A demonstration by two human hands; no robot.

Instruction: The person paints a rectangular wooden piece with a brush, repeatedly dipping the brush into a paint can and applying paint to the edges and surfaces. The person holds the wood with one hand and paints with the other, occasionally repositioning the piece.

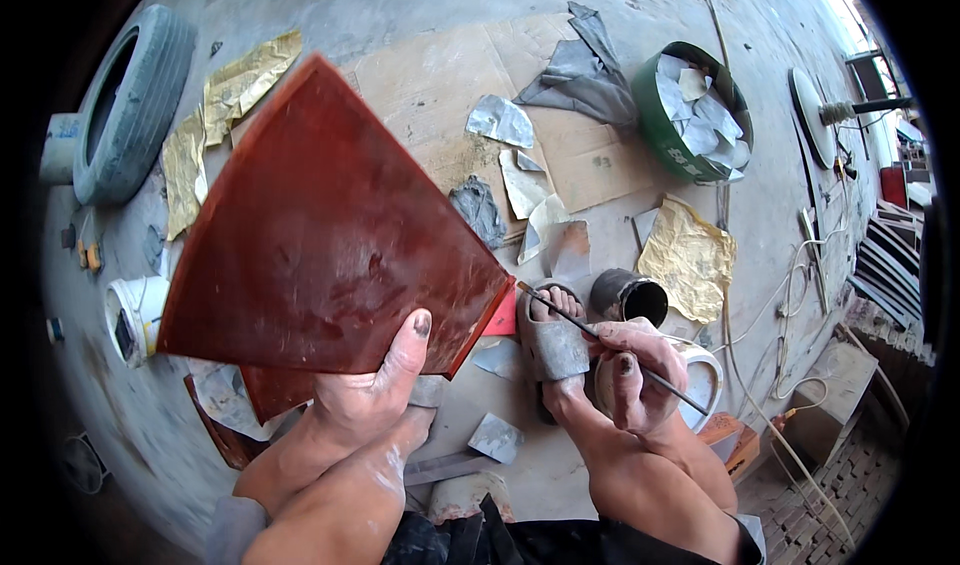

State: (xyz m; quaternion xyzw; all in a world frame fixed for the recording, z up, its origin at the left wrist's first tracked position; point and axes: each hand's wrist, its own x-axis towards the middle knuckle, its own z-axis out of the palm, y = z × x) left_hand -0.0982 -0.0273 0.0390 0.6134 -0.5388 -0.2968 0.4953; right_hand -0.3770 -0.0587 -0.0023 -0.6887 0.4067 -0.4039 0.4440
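Observation:
My left hand (pixel 375 390) grips the lower edge of a large glossy red-brown wedge-shaped panel (pixel 320 235), thumb pressed on its face, holding it up over the floor. My right hand (pixel 635 365) holds a thin brush or stick (pixel 600 337), whose tip touches the panel's right corner. Below my right hand my foot in a grey sandal (pixel 553 340) rests on the concrete. A second red-brown piece (pixel 270 390) lies under the panel.
A flattened cardboard sheet (pixel 450 75) covers the floor ahead, strewn with grey sanding scraps. A green bucket (pixel 690 115) of scraps lies at the right, a dark can (pixel 628 295) by my foot, a tyre (pixel 130 100) and white tub (pixel 135 315) at the left, cables on the right.

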